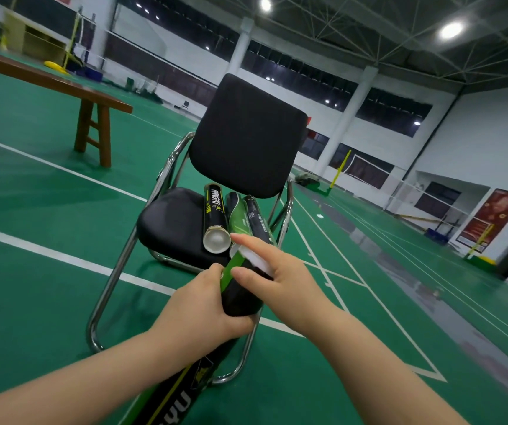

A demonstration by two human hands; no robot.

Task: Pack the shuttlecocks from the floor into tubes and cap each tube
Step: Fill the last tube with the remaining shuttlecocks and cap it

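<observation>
Before the black padded chrome-framed chair (pixel 246 133), the left grip (pixel 197 305) clasps one black-green cardboard tube (pixel 240 297); the right grip (pixel 280 271) pinches its round white plastic cap (pixel 258 261). Three similar tubes (pixel 215 216) lie on the chair seat.

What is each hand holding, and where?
The left hand grips the black-and-green tube just below its upper end. The right hand holds the white cap by its rim at the tube's mouth.
</observation>
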